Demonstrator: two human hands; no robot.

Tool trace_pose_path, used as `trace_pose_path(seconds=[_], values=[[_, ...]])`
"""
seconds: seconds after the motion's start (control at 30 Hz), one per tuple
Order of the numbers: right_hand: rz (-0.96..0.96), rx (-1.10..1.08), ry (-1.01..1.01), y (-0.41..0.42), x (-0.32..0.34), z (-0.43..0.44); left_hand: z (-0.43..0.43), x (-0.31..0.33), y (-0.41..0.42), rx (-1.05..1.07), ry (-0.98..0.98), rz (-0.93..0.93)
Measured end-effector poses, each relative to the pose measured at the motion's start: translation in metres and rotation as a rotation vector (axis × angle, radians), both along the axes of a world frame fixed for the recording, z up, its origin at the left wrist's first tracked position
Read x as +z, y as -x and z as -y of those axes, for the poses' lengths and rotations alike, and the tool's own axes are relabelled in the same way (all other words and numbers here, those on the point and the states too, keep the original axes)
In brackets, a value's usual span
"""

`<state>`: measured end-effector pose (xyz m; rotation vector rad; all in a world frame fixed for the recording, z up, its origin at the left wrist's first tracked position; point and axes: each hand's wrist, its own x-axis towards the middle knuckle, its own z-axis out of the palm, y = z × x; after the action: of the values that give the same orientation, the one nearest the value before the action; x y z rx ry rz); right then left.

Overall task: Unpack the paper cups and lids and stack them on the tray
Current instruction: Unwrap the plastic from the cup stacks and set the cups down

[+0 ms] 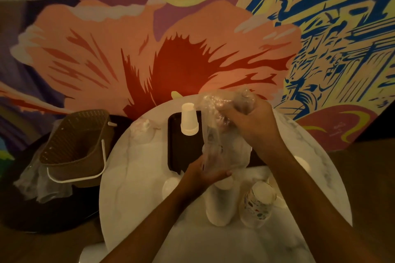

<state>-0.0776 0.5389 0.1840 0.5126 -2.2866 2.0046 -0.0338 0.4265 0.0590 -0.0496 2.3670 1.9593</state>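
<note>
Both hands grasp one clear plastic sleeve (222, 134) above the marble worktop (136, 188): the right hand (250, 121) clenches its bunched top, the left hand (205, 174) grips its lower end. One stack of white paper cups (189, 119) stands upside down on the dark tray (177, 153). A wrapped white pack (218, 205) and a patterned pack (256, 205) stand nearer. A brown basket (79, 145) sits left of the worktop.

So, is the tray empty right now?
No, a stack of white paper cups stands upside down on the dark tray.
</note>
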Motion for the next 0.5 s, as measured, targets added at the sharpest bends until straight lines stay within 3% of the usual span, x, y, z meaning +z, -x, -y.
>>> trace_pose_path(seconds=[0.33, 0.5], values=[[-0.085, -0.048, 0.022, 0.040, 0.066, 0.026, 0.001, 0.032, 0.007, 0.098, -0.069, -0.118], [-0.166, -0.020, -0.057, 0.049, 0.086, 0.033, 0.019, 0.067, 0.015, 0.297, -0.180, -0.233]])
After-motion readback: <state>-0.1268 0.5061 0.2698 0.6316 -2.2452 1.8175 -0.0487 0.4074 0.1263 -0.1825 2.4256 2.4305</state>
